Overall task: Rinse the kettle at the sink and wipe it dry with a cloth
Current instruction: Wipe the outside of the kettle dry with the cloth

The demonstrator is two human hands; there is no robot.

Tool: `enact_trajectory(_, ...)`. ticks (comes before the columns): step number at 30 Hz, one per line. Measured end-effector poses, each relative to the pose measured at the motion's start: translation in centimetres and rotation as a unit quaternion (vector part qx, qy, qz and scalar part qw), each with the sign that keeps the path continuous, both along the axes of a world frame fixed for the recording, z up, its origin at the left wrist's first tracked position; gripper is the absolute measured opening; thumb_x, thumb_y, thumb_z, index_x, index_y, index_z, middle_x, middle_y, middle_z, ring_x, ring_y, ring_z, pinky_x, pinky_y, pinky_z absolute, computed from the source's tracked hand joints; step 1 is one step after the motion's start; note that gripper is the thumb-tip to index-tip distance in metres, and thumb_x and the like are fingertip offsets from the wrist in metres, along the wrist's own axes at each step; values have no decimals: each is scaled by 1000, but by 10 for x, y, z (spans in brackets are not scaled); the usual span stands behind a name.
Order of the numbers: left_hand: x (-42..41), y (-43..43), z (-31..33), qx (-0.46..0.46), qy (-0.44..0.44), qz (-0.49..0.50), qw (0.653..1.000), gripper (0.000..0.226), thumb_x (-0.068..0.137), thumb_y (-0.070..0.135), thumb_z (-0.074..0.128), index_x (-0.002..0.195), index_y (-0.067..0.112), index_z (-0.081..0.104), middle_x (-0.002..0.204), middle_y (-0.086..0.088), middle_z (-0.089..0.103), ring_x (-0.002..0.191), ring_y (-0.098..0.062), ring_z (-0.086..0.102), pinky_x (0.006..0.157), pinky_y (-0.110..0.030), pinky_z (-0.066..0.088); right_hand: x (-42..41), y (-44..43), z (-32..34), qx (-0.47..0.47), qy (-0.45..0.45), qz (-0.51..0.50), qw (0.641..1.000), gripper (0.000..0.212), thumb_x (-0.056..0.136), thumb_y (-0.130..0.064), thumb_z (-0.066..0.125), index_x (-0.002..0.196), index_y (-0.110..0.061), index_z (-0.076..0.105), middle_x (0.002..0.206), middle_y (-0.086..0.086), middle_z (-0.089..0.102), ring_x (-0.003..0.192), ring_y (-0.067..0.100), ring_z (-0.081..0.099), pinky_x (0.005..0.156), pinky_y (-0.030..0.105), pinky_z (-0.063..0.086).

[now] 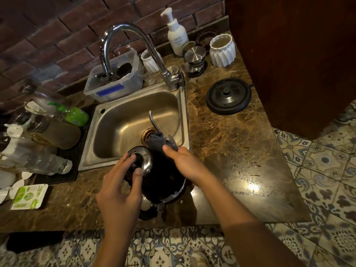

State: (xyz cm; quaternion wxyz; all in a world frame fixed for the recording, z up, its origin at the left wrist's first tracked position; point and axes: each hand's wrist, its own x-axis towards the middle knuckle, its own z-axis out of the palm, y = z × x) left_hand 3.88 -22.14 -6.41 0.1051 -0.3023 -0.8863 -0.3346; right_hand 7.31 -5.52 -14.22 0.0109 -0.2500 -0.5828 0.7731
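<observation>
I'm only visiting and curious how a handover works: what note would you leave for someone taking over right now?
Left hand: grip on the lid end of the kettle, which is tilted at the front rim of the sink, with its spout out over the basin.
Right hand: pinches the grey cloth against the kettle near the spout.
Done: the rinse seems finished; no water runs from the tap.
Left: wipe the rest dry. The kettle base waits on the counter to the right.
</observation>
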Motion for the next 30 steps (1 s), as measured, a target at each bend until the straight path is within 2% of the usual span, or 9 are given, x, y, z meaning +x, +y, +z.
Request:
enact_trajectory(4,-1,-1,0,5,-3,-7,1000,36,89,24,68,124,18,70,132,-1,67,125,-14,60,101,-43,53,3,3,-21,-37,-17,-28,999,74,78,-73,53,135,-27,66,128,-2,73,123,18,65,116,48,44)
enact_trajectory(7,-3,-4,1,-8,-16,-4,1000,36,89,20,71,124,22,70,133,2,66,126,-14,59,102,-46,53,16,-15,-31,-38,-8,-65,997,65,85,-72,50,134,-33,66,128,-6,73,123,15,65,114,48,46)
enact_trajectory(12,-6,-3,10,-45,-31,-16,998,32,91,25,70,123,28,68,124,14,64,120,-9,59,99,-38,52,43,-80,-41,-44,-1,-173,984,90,80,-90,41,146,-31,56,138,-7,67,132,11,60,114,46,48)
enact_trajectory(15,-8,-5,16,-78,-42,-19,996,30,92,29,69,121,33,65,111,17,61,110,-13,59,90,-31,48,51,-120,-30,-54,3,-233,971,84,91,-80,38,154,-25,47,145,-10,62,136,5,55,114,30,45)
enact_trajectory(18,-16,-9,21,-103,-40,-41,993,27,92,33,68,119,32,64,108,13,66,104,-17,62,86,-35,51,47,-146,-15,-90,-9,-286,954,72,94,-63,38,154,-23,45,138,-16,61,126,-6,56,98,7,42)
enact_trajectory(21,-22,-12,22,-119,-32,-54,991,27,93,34,67,119,30,65,108,10,69,102,-15,62,85,-34,51,34,-165,2,-119,-23,-361,925,66,93,-59,38,151,-29,44,123,-31,56,114,-14,54,85,-2,40)
enact_trajectory(24,-25,-14,24,-123,-24,-68,990,28,93,32,67,120,26,66,108,7,70,99,-14,59,80,-24,41,21,-185,23,-159,-30,-426,890,59,91,-57,38,143,-33,49,128,-25,58,124,-1,54,93,4,40)
enact_trajectory(26,-27,-15,24,-126,-24,-76,989,29,92,30,68,121,25,66,109,7,70,98,-13,57,78,-16,36,13,-196,36,-191,-28,-458,868,62,93,-55,39,146,-25,51,137,-11,61,132,8,54,103,17,42)
enact_trajectory(30,-28,-17,26,-133,-19,-92,987,30,93,31,67,122,24,65,111,10,67,99,-9,51,76,-2,33,5,-198,51,-239,-49,-489,837,50,102,-50,41,144,-25,55,130,-13,63,120,6,58,107,31,42)
